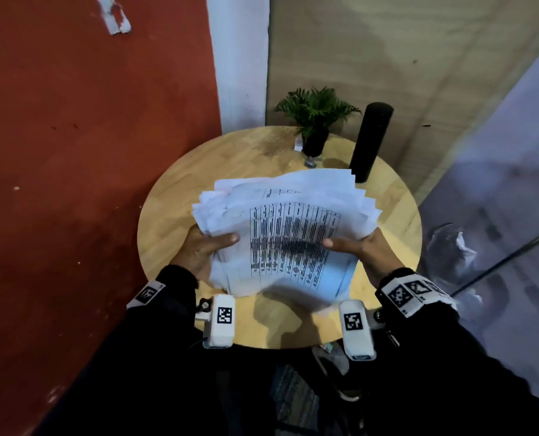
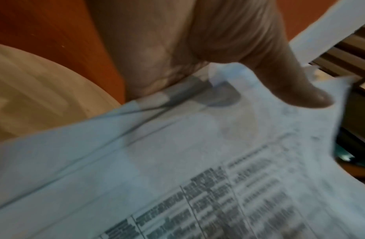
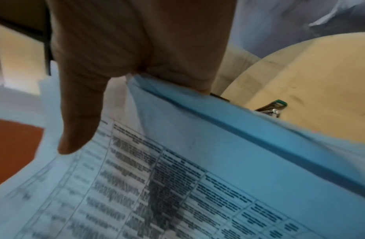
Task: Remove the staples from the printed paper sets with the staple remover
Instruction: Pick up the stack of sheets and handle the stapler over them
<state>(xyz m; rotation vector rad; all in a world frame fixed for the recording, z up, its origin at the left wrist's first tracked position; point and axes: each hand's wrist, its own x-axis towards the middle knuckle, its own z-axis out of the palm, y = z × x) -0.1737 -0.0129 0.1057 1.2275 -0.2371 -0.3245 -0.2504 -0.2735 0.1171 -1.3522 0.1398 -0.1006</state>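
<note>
**White stack gripped at both sides, remover out of the hands**

Head view: paper stack [image 1: 280, 234] held above the round wooden table [image 1: 173, 190], fanned and messy, printed table face up. Left hand [image 1: 203, 247] pinches the stack's left edge, thumb on top and fingers hidden underneath. Right hand [image 1: 361, 247] does the same at the right edge. Stack's long axis runs from the near edge of the table toward the far edge; the hands sit across the short axis, at the near half. A small metal item [image 1: 310, 162] lies at the far edge beside the plant [image 1: 315, 121] and the black cylinder [image 1: 370, 143]; too small to name. Staples not visible.

Left wrist view: blurred. Thumb [image 2: 296, 90] pressed flat on the top sheet, sheets bunching under the palm. Table edge shows below left.

Right wrist view: thumb [image 3: 79, 122] down on the printed sheet, fingers curled under a blue-tinted wad of sheets. Beyond the stack's far side, on the table, a green-and-metal tool [image 3: 273, 107] pokes out, probably the staple remover, lying apart from the hand.

Judgement: the tool lies beyond the paper, on the right-hand side, so the right hand looks nearer. Stack likely needs setting down first.
</note>
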